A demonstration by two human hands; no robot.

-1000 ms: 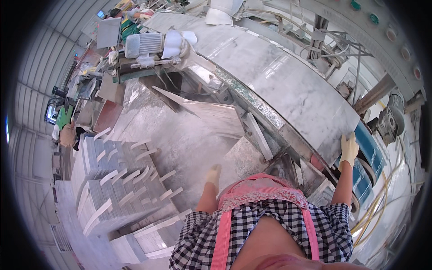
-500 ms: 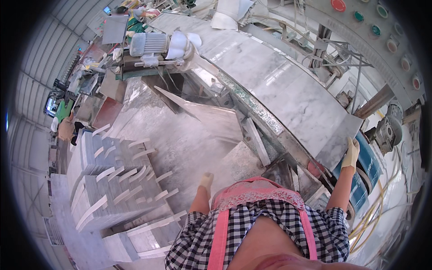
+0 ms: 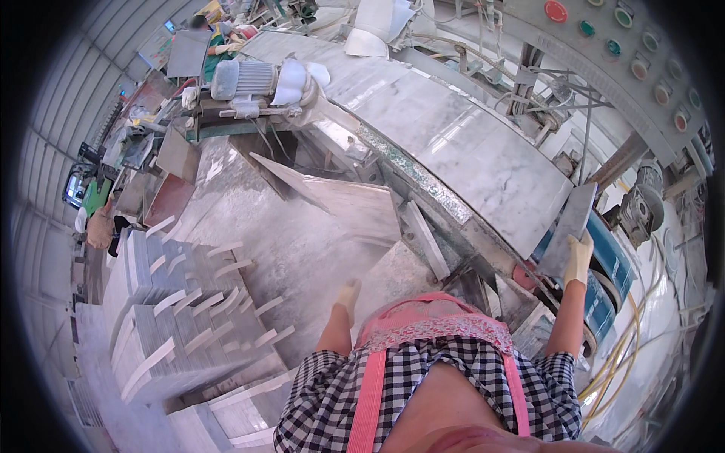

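My right hand (image 3: 579, 258), in a pale glove, is closed on the near edge of a grey marble tile (image 3: 568, 226). The tile stands tilted up at the near end of the conveyor, over its blue belt (image 3: 613, 260). Beside it, a row of white-grey marble slabs (image 3: 483, 162) lies flat along the conveyor. My left hand (image 3: 347, 296), gloved too, hangs free over the dusty floor with nothing in it. Its fingers look loosely extended. To its left stand stacks of marble tiles (image 3: 170, 340) with pale strips sticking out between them.
A motor (image 3: 243, 78) sits by the conveyor's far left side. Leaning stone boards (image 3: 355, 204) stand left of the conveyor frame. A control panel with coloured buttons (image 3: 613, 49) hangs at upper right, yellow hoses (image 3: 630, 325) below. Another person (image 3: 217, 51) works at the far end.
My right hand has lifted the end tile from flat on the conveyor to a steep tilt, opening a gap to the slab behind it. My left hand has hardly moved.
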